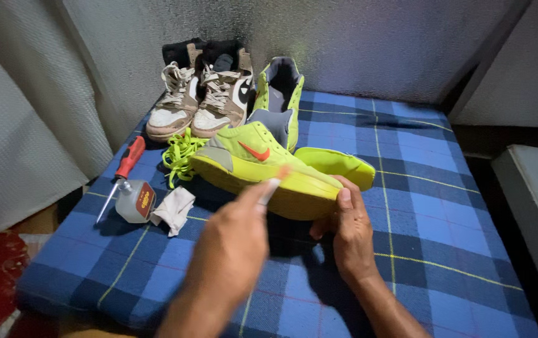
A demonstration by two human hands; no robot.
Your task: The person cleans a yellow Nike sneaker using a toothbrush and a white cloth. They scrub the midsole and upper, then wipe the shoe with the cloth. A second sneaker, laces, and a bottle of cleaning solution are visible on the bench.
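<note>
Sole-cleaning in hand | right hand (350, 228) grips shoe (263, 172) from below, mid-mattress (444, 206) | left hand (234, 241), blurred, pinches small brush (273, 186) at sole edge | next: steady strokes along rim, likely.

Neon-yellow shoe (263, 169) with orange mark, blue plaid cloth (432, 206), red-handled screwdriver (125, 168)

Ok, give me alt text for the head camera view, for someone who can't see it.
A right hand holds a neon yellow-green sneaker tilted over a blue plaid cloth surface while the blurred left hand brings a small pale stick-like tool to its side. Behind lie its mate, loose yellow-green laces, a beige sneaker pair, a red-handled screwdriver, a small bottle and a crumpled cloth.
</note>
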